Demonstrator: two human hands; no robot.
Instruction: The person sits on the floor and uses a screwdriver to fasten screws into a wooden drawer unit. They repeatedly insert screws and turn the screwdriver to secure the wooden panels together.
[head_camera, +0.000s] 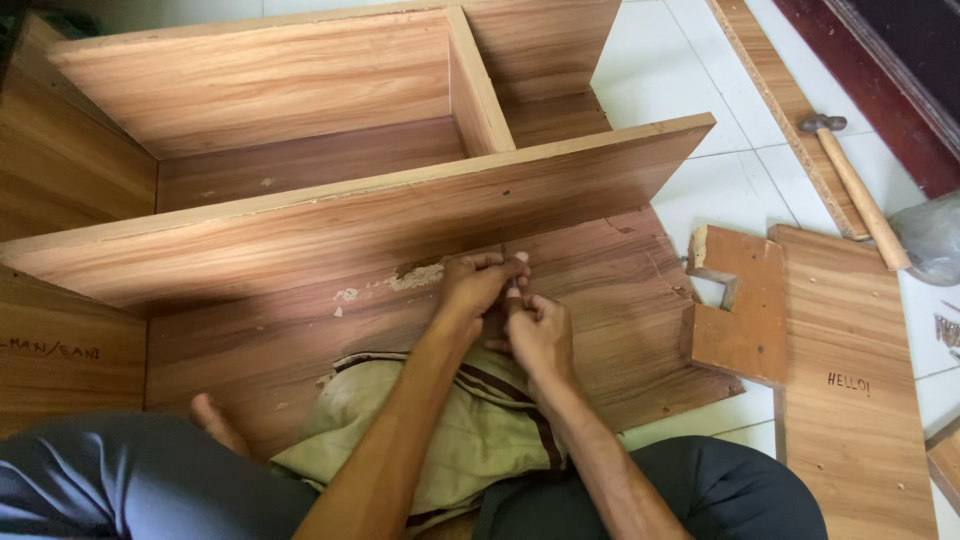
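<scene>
Fingertips of both hands meet at one spot on the back panel (600, 300), just under the lower edge of the shelf board (400, 215). Left hand (470, 290) has thumb and forefinger pinched shut on sth tiny, prob a small nail or pin, too small to tell for sure. Right hand (540, 335) is curled closed just below, touching the left, its forefinger tip up against the same spot; whether it holds anything of its own I can't tell. So the small piece sits at the seam btwn shelf board and back panel, right of a chipped patch (420, 275) in the veneer. To do this well, I'd judge: keep the piece square to the panel, pinch low near the tip so it doesn't tilt, brace the right hand on the wood for steadiness, and stay clear of the chipped veneer, which looks weak and may flake more. Forearms run back over a cloth bag (460, 440) lying on the panel in front of the person's knees. Further out: a divider (478, 85) stands in the cabinet above the shelf; a notched offcut (740, 310) and a loose board (850, 400) lie right on the tiles, and a hammer (855, 190) is well apart, out of easy reach w/o letting go.
</scene>
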